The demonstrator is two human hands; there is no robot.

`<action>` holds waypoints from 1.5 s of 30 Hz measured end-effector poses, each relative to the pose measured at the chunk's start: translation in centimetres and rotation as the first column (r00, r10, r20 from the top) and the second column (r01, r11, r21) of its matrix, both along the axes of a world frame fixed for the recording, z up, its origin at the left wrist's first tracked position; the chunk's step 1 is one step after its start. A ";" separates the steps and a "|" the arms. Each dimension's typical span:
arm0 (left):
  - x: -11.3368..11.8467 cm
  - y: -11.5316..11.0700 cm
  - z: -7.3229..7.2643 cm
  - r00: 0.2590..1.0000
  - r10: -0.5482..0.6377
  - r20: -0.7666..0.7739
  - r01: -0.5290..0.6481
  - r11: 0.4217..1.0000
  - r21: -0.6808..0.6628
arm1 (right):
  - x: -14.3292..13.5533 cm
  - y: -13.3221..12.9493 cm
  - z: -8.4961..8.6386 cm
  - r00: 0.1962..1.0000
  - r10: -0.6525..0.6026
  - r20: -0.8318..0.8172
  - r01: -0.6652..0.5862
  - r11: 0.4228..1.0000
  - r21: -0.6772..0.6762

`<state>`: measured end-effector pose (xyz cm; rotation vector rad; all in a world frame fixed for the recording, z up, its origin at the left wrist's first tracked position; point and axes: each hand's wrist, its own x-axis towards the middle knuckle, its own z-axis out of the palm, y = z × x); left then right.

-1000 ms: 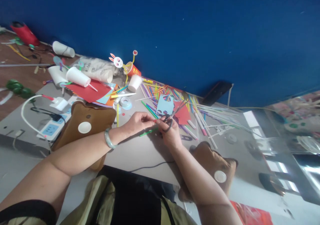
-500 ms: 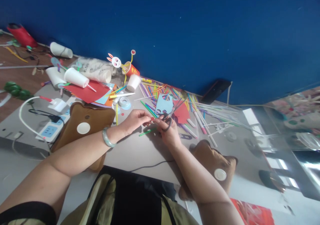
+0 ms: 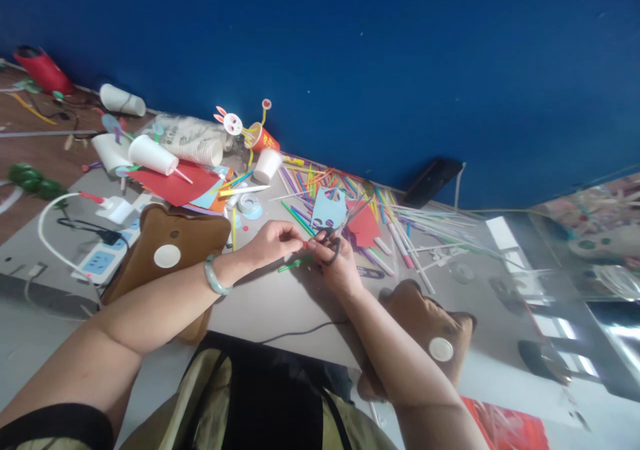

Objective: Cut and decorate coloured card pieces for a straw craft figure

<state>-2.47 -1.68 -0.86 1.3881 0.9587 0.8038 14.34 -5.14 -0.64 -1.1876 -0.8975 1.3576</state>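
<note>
My left hand (image 3: 274, 242) pinches a small red paper piece (image 3: 305, 244) between thumb and fingertips. Touching the same piece from the other side are the fingertips of my right hand (image 3: 340, 270). Scissors (image 3: 334, 253) with dark handles stay hooked in my right hand, their blades pointing away up and to the right. Just beneath the fingers lies a green marker or stick (image 3: 293, 265). Beyond the scissors are a light blue sheet with round holes cut in it (image 3: 329, 208) and a cut red sheet (image 3: 364, 225).
Many coloured pens and sticks (image 3: 400, 240) spread along the blue wall. At left are paper cups (image 3: 153, 155), red paper (image 3: 175, 182), a tape roll (image 3: 249, 205) and a power strip (image 3: 107, 257). Brown cushions (image 3: 187, 237) lie by both forearms; a black device (image 3: 433, 182) leans at the wall.
My left fingertips have shifted slightly, and the red paper piece now sits closer against my right fingertips. The scissors stay in my right hand, almost unmoved.
</note>
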 end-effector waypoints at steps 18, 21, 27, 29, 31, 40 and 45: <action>0.4 -0.1 -0.1 0.991 0.002 0.136 0.006 0.998 -0.056 | -0.2 -0.1 -0.1 0.998 -0.063 -0.029 0.064 0.998 0.018; 0.4 -0.1 -0.1 0.991 0.015 0.134 -0.011 0.999 -0.031 | -0.2 -0.2 0.0 0.998 -0.063 -0.012 0.063 0.998 0.021; 0.2 -0.2 0.8 0.992 0.004 0.123 0.006 0.997 -0.078 | -0.3 -0.3 0.0 0.999 -0.025 0.031 0.025 0.999 0.021; 0.2 -0.2 0.9 0.993 -0.001 0.121 0.012 0.996 -0.088 | -0.3 -0.3 -0.1 0.999 -0.025 0.024 0.025 0.999 0.027; 0.2 -0.2 0.8 0.991 -0.005 0.137 0.019 0.995 -0.097 | -0.3 -0.2 -0.2 0.999 -0.035 0.014 0.035 0.999 0.030; -0.7 0.6 1.1 0.979 0.059 0.195 -0.048 0.997 -0.062 | 0.6 -0.3 1.8 0.944 0.220 0.247 -0.232 0.972 0.022; -0.7 0.5 1.1 0.983 0.019 0.184 -0.008 0.998 -0.064 | 0.0 -0.6 1.7 0.977 0.026 0.212 -0.040 0.997 0.062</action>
